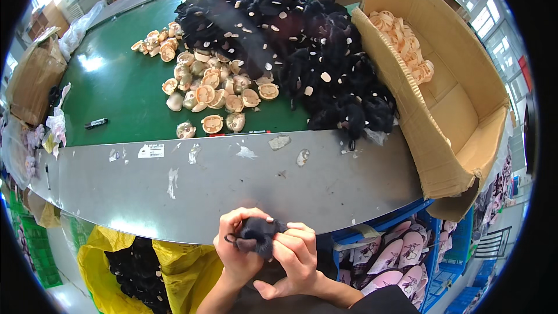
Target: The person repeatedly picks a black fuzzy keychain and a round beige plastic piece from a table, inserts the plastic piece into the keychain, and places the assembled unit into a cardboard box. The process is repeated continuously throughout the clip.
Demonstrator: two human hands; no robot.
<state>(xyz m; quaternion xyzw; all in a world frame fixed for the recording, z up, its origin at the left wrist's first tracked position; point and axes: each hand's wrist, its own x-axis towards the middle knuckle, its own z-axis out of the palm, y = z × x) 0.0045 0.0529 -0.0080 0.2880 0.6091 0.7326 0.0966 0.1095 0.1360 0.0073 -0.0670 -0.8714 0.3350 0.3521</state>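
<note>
A small black furry plush piece [256, 234] with a thin loop at its left side is gripped between both hands, just in front of the metal table edge. My left hand [237, 256] has its fingers curled round the piece's left side. From the right, my right hand [297, 259] pinches the same piece with bent fingers, its thumb pointing down and away. What lies under the fingers is hidden. Beyond, a big heap of similar black furry pieces [256, 17] with small pale patches covers the back of the table. Several peach plastic half-shells [213, 123] lie left of the heap.
A cardboard box [439, 157] with peach-coloured plastic parts [401, 38] stands at the right. A marker [96, 123] lies on the green mat [116, 90]. Below the grey metal edge [232, 192] are a yellow bag [192, 270] of black pieces and a blue crate [427, 296] of pink printed items.
</note>
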